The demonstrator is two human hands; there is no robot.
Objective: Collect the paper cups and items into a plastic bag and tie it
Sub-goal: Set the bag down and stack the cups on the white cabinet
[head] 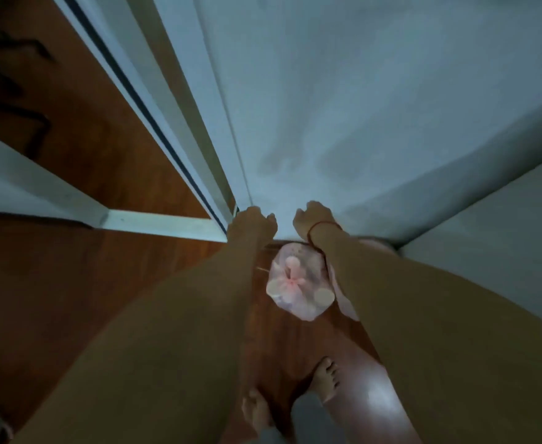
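Forearms first: both stretched out over the plastic bag, with the left hand and right hand past its far edge. Backs of the hands face up and the fingers curl under, so I can't tell whether they're gripping anything or just fisted. The bag sits on the wood floor, below and between the forearms, and the right one crosses its edge. It's a roundish lump with no real long axis. Pale cup shapes show through, and the top looks gathered to a pinkish centre, probably tied. Bare feet are on the bag's near side, white wall on the far side. Key relation: the bag lies down and back from both hands, with the right nearer.
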